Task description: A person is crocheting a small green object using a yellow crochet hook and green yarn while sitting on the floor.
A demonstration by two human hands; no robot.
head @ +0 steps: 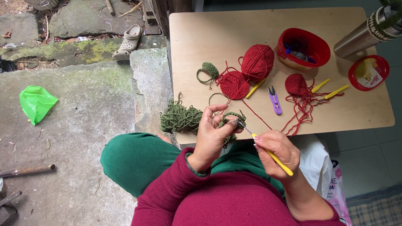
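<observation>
My left hand (211,134) pinches a small green crochet piece (233,119) just above my lap, at the near edge of the wooden table (197,46). My right hand (277,152) grips a yellow-handled crochet hook (270,154), and its metal tip reaches into the green piece. A strand runs from the piece to a loose heap of green yarn (180,118) at the table's near left corner.
On the table lie a red yarn ball (257,61), a flat red crochet disc (234,85), a small green crochet piece (208,70), purple snips (274,100), two more yellow hooks, a red bowl (303,47), a red lid (368,72) and a metal flask (364,35).
</observation>
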